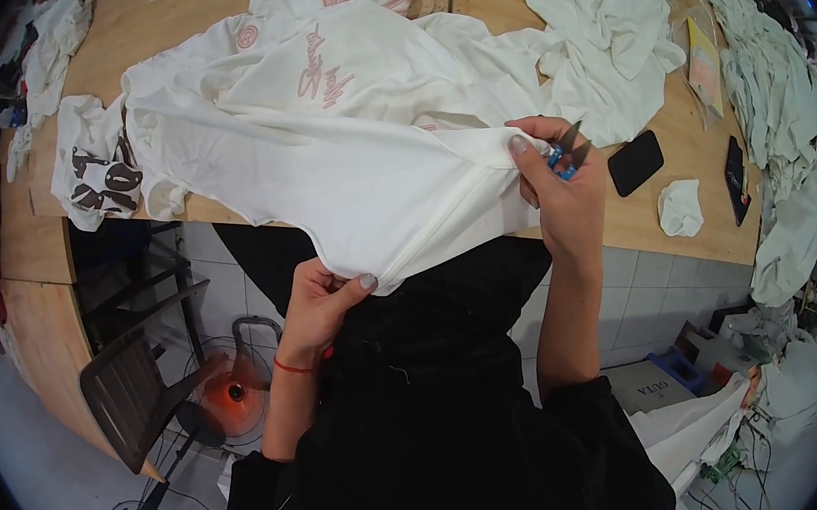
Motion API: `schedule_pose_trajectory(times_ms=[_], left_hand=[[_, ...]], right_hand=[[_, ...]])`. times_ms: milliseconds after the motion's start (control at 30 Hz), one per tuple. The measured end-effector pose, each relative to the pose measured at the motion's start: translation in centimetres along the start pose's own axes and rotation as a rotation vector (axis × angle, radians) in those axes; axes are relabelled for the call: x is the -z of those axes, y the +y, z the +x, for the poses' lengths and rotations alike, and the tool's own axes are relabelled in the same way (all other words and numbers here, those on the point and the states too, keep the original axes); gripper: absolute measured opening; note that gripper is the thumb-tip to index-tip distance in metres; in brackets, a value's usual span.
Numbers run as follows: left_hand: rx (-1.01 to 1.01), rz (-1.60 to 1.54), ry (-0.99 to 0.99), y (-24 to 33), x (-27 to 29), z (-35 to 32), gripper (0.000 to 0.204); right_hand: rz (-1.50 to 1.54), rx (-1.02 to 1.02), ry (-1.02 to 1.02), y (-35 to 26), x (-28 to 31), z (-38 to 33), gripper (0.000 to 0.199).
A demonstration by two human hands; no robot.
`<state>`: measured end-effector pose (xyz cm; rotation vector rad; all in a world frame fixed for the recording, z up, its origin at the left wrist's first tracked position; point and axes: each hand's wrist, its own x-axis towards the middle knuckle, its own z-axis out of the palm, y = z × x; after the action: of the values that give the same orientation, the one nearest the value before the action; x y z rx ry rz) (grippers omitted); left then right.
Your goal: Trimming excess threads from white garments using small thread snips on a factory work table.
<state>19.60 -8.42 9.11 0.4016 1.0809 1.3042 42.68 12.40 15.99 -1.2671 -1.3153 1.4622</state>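
A wooden bench point(136, 30) fills most of the upper view, its near edge curving in front of the person, and a long heap of pale cloth point(775, 137) runs along its right side. The white garment point(321, 184) lies on the bench straight ahead, its near part drawn over the edge and held above the person's dark clothing. Relative to the hands, it stretches between the two and spreads away beyond them; its length runs slantwise, from the far left of the bench toward the near middle, where it narrows to a corner. A seam in the taut part slopes from that corner up to the right. Below the bench, at the left, are a brown chair point(129, 389) and, just beside it, a fan point(234, 393) with an orange middle. The left hand point(319, 299) is clamped on the garment's near corner, thumb on top. The right hand point(559, 174), farther from the body, is closed too, its thumb and forefinger pinching the cloth's right edge while it also carries the snips point(569, 151). Near this hand a black phone point(636, 163) lies on the bench, with a white scrap point(679, 209) close by. The snips are blue with dark blades, slightly parted, whose tips point up and to the right, away from the garment.
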Motion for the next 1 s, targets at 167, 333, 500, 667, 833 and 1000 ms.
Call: schedule_pose_trajectory(times_ms=[167, 333, 500, 667, 833, 1000], left_hand=[[0.025, 0.107, -0.088, 0.9, 0.3, -0.3, 0.025], [0.002, 0.049, -0.039, 1.0, -1.3, 0.2, 0.025], [0.017, -0.262, -0.016, 2.5, -4.8, 2.7, 0.027], [0.014, -0.312, 0.005, 4.4, -6.7, 3.0, 0.027], [-0.033, -0.217, -0.104, 4.3, -6.2, 2.8, 0.027], [-0.055, -0.062, -0.095, 5.0, -6.6, 2.3, 0.035]], right_hand=[[0.071, 0.038, 0.042, -1.4, 0.2, -0.6, 0.018], [0.054, 0.068, 0.150, -0.6, -0.4, -0.1, 0.027], [-0.125, 0.158, 0.226, -0.3, 0.8, -2.2, 0.040], [-0.069, 0.219, 0.015, 0.3, 0.8, -6.7, 0.050], [-0.228, 0.189, 0.088, 0.6, -1.1, -10.1, 0.039], [-0.489, 0.372, 0.020, -0.5, -2.8, -10.1, 0.032]])
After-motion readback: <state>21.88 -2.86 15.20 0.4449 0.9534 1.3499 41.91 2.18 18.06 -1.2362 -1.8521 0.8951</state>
